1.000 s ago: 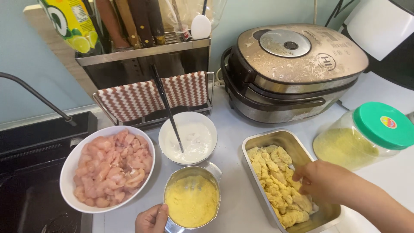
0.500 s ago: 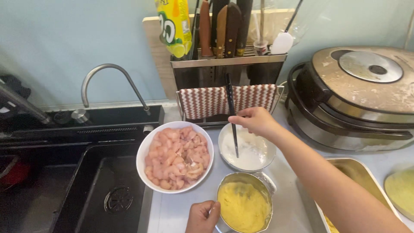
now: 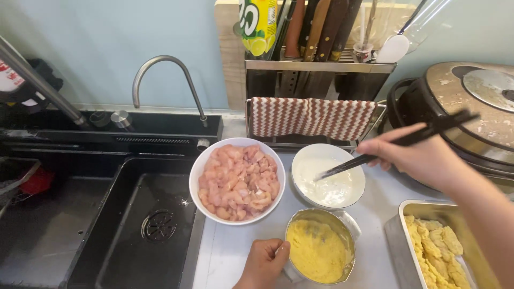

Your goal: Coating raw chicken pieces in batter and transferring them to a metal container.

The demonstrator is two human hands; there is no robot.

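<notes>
My right hand (image 3: 412, 158) grips a pair of black chopsticks (image 3: 396, 143), their tips dipping into the white bowl (image 3: 327, 176) of white batter. My left hand (image 3: 263, 262) holds the rim of a small metal bowl (image 3: 319, 250) filled with yellow crumb-like mixture at the counter's front. Left of the batter bowl sits a white bowl of raw pink chicken pieces (image 3: 237, 179). A metal tray (image 3: 435, 247) with yellow coated pieces lies at the lower right, under my right forearm.
A black sink (image 3: 134, 225) with a curved tap (image 3: 166, 80) lies to the left. Behind the bowls stands a knife rack (image 3: 316, 59) with a striped cloth (image 3: 311, 116) hung on it. A large electric cooker (image 3: 471, 107) sits at the right.
My right hand went from the tray to the chopsticks in the batter bowl, grasped them and tilted them to the right. The view shifted left toward the sink.
</notes>
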